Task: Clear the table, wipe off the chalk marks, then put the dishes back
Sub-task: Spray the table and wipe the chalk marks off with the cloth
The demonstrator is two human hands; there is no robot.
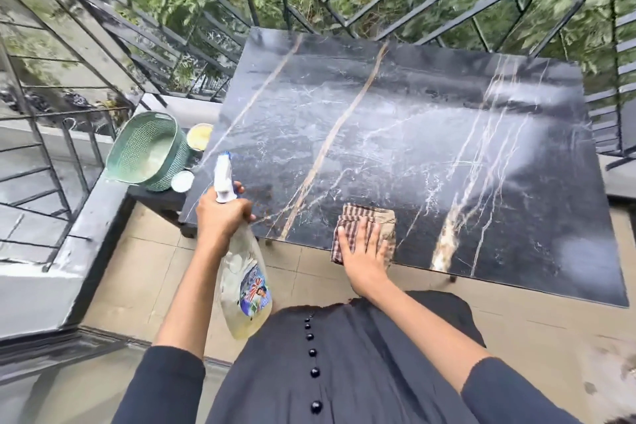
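Your left hand [223, 217] grips the spray bottle [241, 272]; your right hand [361, 251] lies flat, open, on the cloth [378, 217] at the bench's [413, 134] near edge, perhaps pressing.

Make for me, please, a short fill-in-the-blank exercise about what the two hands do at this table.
1. The left hand holds a spray ____.
2. The right hand presses flat on a checked ____ at the near edge of the table.
3. The green basket stands to the ____ of the table, not on it.

Missing words: bottle; cloth; left
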